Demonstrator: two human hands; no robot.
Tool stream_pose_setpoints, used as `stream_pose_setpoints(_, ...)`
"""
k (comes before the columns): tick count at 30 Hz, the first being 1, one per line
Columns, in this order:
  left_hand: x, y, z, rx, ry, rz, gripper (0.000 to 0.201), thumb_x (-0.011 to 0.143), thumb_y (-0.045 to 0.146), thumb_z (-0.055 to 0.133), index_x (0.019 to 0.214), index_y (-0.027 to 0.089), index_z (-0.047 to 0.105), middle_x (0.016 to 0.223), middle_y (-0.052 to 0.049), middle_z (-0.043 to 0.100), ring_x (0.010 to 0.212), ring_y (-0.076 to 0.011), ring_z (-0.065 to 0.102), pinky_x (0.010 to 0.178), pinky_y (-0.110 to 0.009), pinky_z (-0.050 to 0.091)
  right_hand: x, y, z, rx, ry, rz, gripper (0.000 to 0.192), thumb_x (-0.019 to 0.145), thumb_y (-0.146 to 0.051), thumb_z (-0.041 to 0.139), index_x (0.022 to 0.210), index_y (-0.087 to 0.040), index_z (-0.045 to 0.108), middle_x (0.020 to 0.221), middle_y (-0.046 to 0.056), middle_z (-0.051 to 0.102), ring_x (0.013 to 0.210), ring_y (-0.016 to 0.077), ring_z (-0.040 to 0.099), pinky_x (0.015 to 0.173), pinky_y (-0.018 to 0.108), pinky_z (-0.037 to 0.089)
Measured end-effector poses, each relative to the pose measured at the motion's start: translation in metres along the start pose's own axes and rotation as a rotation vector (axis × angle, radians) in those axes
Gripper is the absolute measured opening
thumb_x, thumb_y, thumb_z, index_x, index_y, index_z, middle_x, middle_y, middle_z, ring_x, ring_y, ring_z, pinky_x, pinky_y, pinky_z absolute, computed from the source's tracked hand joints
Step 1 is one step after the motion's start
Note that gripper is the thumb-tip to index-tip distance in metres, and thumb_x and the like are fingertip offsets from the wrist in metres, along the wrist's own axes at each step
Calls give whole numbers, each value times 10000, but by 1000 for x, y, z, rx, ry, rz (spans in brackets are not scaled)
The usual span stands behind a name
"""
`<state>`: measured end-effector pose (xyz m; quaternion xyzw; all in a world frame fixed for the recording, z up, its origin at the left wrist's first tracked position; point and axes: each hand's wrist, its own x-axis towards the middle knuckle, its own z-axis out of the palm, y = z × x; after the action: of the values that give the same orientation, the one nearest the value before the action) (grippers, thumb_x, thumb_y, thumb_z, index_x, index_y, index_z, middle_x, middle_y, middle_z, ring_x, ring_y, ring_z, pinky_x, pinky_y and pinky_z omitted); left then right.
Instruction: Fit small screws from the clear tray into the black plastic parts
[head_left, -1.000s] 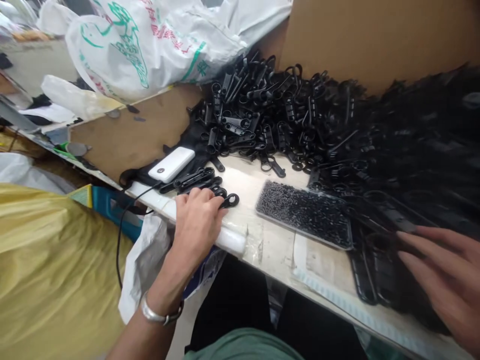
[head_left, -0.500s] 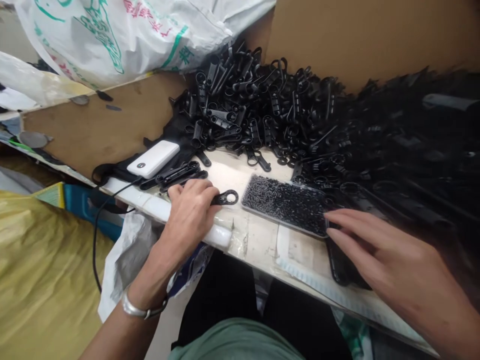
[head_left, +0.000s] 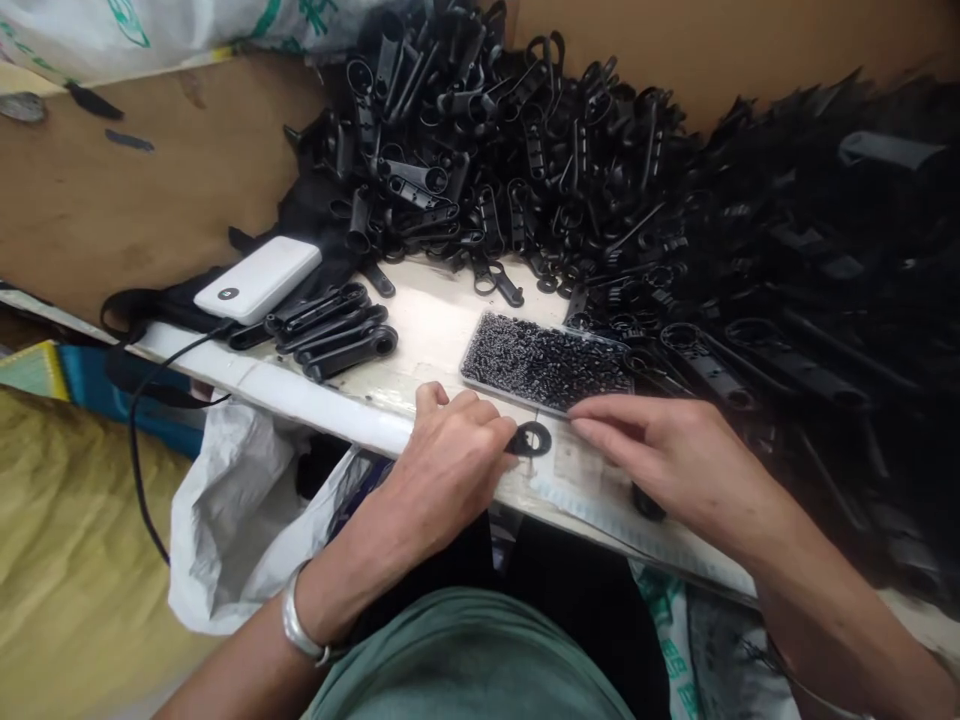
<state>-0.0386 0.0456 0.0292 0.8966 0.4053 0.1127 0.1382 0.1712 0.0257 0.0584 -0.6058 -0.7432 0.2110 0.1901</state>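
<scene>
My left hand is closed around a black plastic part with a ring-shaped end. The ring sticks out to the right of my fingers, over the front of the table; the rest of the part is hidden in my grip. Just right of the ring, my right hand has thumb and forefinger pinched together. Whatever lies between those fingertips is too small to make out. Behind both hands is a shallow clear tray, full of tiny dark pieces.
A large heap of black plastic parts spreads across the back and right. Several similar parts lie in a row at left, beside a white power bank with a black cable. A cardboard panel stands behind.
My left hand has moved right with the ringed part, in front of the tray. My right hand has come left from the tray's right end, towards the ring. The view has shifted.
</scene>
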Motion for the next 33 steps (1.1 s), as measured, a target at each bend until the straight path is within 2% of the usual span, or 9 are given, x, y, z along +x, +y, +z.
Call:
stream_pose_setpoints(7, -4, 0, 3, -5, 14, -20, 98, 875, 272, 595, 906, 179, 602, 843, -25, 654, 869, -222, 560, 844, -435, 237, -12, -1, 16, 50, -51, -41, 198, 894, -222, 522, 915, -235, 719, 919, -27, 713, 816, 152, 661, 732, 249, 490)
stream_pose_setpoints(13, -13, -5, 2, 5, 64, -46, 124, 848, 259, 631, 940, 187, 588, 975, -42, 681, 933, -230, 567, 913, -483, 205, -11, 6, 10, -40, 44, -68, 202, 895, -231, 523, 924, -216, 722, 905, -3, 713, 779, 171, 664, 705, 277, 497)
stream_pose_setpoints(17, -16, -8, 2, 9, 81, -56, 123, 849, 272, 630, 937, 195, 593, 993, -41, 684, 933, -229, 577, 934, -499, 196, 2, 15, 3, -261, 121, -46, 163, 900, -238, 562, 950, -226, 717, 921, -1, 694, 807, 192, 647, 722, 308, 485)
stream_pose_setpoints(20, -15, -8, 4, -14, 84, -62, 74, 868, 244, 599, 925, 197, 598, 943, -24, 687, 912, -215, 584, 947, -500, 192, 16, 17, 4, -449, 73, -14, 142, 894, -241, 597, 991, -246, 701, 967, -2, 675, 855, 206, 636, 735, 319, 472)
stream_pose_setpoints(24, -11, -5, 4, -60, 64, -44, 50, 883, 207, 572, 923, 198, 600, 893, -1, 684, 890, -193, 585, 966, -496, 183, 31, 12, 6, -602, -48, 100, 123, 895, -281, 607, 987, -268, 687, 968, 1, 661, 852, 214, 629, 647, 310, 432)
stream_pose_setpoints(29, -10, -9, -3, -102, 15, -10, 95, 879, 292, 609, 933, 214, 612, 842, 11, 681, 877, -187, 579, 990, -501, 144, 42, 6, 3, -616, -174, 161, 122, 915, -266, 563, 844, -243, 660, 878, 4, 651, 813, 190, 619, 594, 279, 383)
stream_pose_setpoints(31, -6, -12, -9, -125, 26, -11, 160, 888, 369, 590, 920, 216, 622, 855, 10, 682, 881, -184, 579, 986, -484, 149, 45, 5, 2, -596, -192, 175, 125, 911, -248, 557, 828, -238, 649, 844, 0, 647, 779, 180, 614, 577, 272, 369)
stream_pose_setpoints(33, 2, -16, -16, -110, 62, -17, 186, 924, 358, 530, 893, 208, 636, 858, 3, 681, 870, -178, 578, 963, -460, 175, 46, 6, 0, -579, -187, 178, 147, 907, -227, 546, 802, -230, 648, 815, 3, 647, 753, 177, 611, 567, 269, 362)
